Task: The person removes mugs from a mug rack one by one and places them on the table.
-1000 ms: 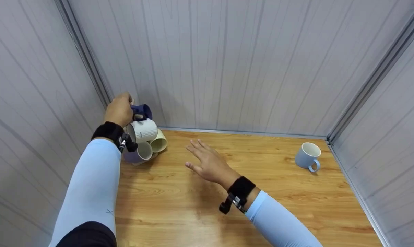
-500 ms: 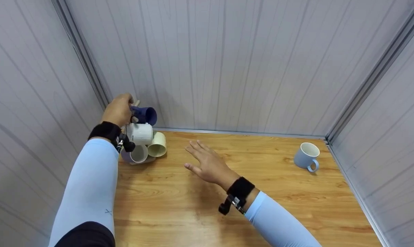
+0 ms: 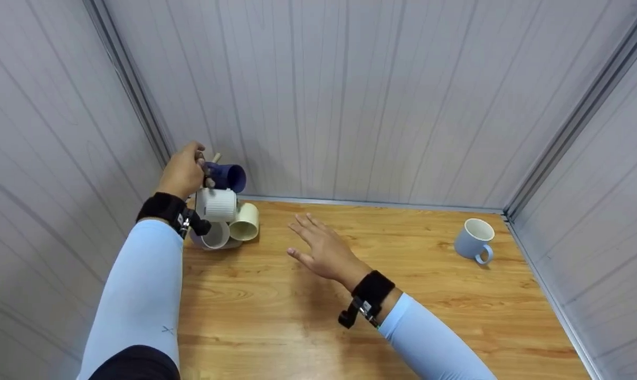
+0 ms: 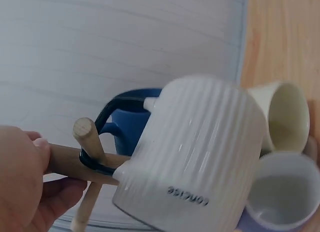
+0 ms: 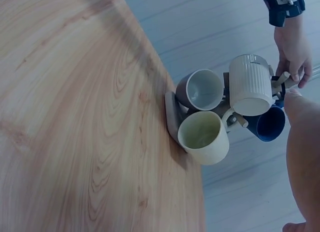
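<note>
My left hand [image 3: 182, 171] grips the upper end of the wooden mug rack's post [image 4: 70, 161], at the far left corner. From one peg a white ribbed mug [image 4: 195, 157] hangs by its dark handle. A dark blue mug [image 3: 222, 176] hangs higher up behind it. Lower on the rack are a cream mug [image 3: 245, 221] and a purple-grey mug [image 5: 192, 94] with a pale inside, near the rack's base [image 5: 173, 117]. Over the table's middle, my right hand [image 3: 326, 253] is held with its fingers spread, touching nothing.
A light blue mug [image 3: 471, 240] stands upright on the wooden table [image 3: 265, 316] at the far right, its handle towards the front right. Pale panel walls [image 3: 318, 105] rise behind the table and at both sides.
The rack has turned a little under my left hand: the dark blue mug has swung right and shows more, and the white mug has changed its angle. My right hand has hardly moved.
</note>
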`<action>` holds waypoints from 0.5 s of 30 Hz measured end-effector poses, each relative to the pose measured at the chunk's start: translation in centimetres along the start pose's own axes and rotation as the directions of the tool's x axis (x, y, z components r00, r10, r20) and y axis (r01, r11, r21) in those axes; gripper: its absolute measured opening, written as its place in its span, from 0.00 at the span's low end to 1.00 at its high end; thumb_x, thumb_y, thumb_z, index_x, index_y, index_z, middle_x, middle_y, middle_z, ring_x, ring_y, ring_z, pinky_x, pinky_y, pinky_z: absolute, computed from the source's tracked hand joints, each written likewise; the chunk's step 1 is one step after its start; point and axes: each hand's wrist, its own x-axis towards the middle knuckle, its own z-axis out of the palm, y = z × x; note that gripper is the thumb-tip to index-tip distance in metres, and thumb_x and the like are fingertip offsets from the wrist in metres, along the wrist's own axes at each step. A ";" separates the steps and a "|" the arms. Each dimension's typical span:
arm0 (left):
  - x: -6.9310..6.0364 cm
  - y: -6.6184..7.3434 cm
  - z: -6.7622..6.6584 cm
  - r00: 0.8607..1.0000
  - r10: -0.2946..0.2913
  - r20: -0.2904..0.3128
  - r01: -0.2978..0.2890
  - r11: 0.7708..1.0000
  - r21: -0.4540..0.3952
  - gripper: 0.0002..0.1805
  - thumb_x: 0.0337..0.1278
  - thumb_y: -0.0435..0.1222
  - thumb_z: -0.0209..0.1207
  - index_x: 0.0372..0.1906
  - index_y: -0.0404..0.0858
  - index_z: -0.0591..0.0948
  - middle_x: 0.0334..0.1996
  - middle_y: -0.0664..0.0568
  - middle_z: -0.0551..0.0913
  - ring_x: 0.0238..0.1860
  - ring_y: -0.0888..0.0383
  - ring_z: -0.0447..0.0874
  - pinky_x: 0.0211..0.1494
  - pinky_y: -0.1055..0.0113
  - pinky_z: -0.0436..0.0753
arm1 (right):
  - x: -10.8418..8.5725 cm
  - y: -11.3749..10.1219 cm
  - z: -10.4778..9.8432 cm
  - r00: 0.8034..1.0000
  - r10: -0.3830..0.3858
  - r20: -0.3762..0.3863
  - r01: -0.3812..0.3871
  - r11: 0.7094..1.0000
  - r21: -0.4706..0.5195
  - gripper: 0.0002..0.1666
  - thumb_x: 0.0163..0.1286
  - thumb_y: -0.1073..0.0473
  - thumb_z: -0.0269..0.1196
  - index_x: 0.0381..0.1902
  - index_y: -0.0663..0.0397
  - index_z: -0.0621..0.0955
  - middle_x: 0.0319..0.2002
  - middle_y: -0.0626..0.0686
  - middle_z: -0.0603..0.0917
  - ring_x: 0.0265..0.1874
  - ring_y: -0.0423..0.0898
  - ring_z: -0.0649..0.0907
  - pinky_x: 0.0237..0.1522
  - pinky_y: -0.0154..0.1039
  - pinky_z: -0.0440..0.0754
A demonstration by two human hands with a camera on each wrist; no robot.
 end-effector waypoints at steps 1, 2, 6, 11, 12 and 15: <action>0.0 -0.2 0.3 1.000 -0.003 -0.020 0.002 1.000 -0.026 0.26 0.93 0.34 0.46 0.84 0.30 0.67 0.75 0.28 0.76 0.76 0.29 0.76 0.82 0.32 0.74 | 0.1 0.1 -0.1 1.000 0.001 -0.003 -0.001 1.000 0.004 0.43 0.91 0.33 0.56 0.91 0.48 0.66 0.93 0.57 0.59 0.94 0.60 0.57 0.92 0.65 0.60; -0.1 -0.3 0.5 0.999 -0.005 -0.044 0.003 0.998 -0.056 0.27 0.94 0.35 0.46 0.85 0.30 0.67 0.76 0.28 0.75 0.77 0.29 0.75 0.83 0.33 0.74 | 0.1 0.1 -0.2 1.000 0.002 -0.007 -0.002 1.000 0.000 0.43 0.91 0.33 0.55 0.91 0.48 0.66 0.93 0.57 0.59 0.94 0.59 0.57 0.92 0.64 0.60; -1.0 -1.1 2.2 0.984 -0.035 -0.176 0.007 0.988 -0.157 0.29 0.93 0.38 0.50 0.86 0.30 0.67 0.78 0.29 0.72 0.77 0.31 0.76 0.84 0.36 0.76 | 0.2 0.3 -0.3 1.000 0.005 -0.018 -0.005 1.000 0.006 0.44 0.90 0.32 0.55 0.91 0.47 0.66 0.93 0.56 0.59 0.93 0.60 0.57 0.92 0.65 0.60; -2.8 -2.3 4.9 0.908 -0.105 -0.405 -0.001 0.968 -0.252 0.27 0.90 0.42 0.56 0.80 0.33 0.74 0.76 0.33 0.77 0.77 0.36 0.75 0.85 0.40 0.74 | 0.3 0.4 -0.2 0.999 0.009 -0.033 -0.009 1.000 0.017 0.43 0.90 0.33 0.56 0.91 0.48 0.67 0.92 0.56 0.60 0.93 0.60 0.58 0.91 0.68 0.61; -3.2 -2.5 5.3 0.887 -0.121 -0.446 -0.005 0.963 -0.270 0.27 0.90 0.43 0.57 0.79 0.33 0.76 0.75 0.34 0.78 0.78 0.36 0.74 0.85 0.41 0.73 | 0.3 0.4 -0.2 0.999 0.009 -0.037 -0.008 1.000 0.018 0.43 0.90 0.33 0.55 0.91 0.48 0.67 0.92 0.56 0.61 0.93 0.60 0.58 0.91 0.68 0.61; -4.3 -3.4 6.7 0.836 -0.171 -0.522 -0.003 0.948 -0.317 0.27 0.89 0.46 0.58 0.76 0.33 0.79 0.74 0.35 0.79 0.79 0.38 0.72 0.86 0.42 0.71 | 0.5 0.4 -0.2 0.999 0.002 -0.044 -0.001 1.000 0.022 0.44 0.90 0.31 0.53 0.91 0.48 0.67 0.92 0.57 0.61 0.93 0.60 0.58 0.91 0.68 0.60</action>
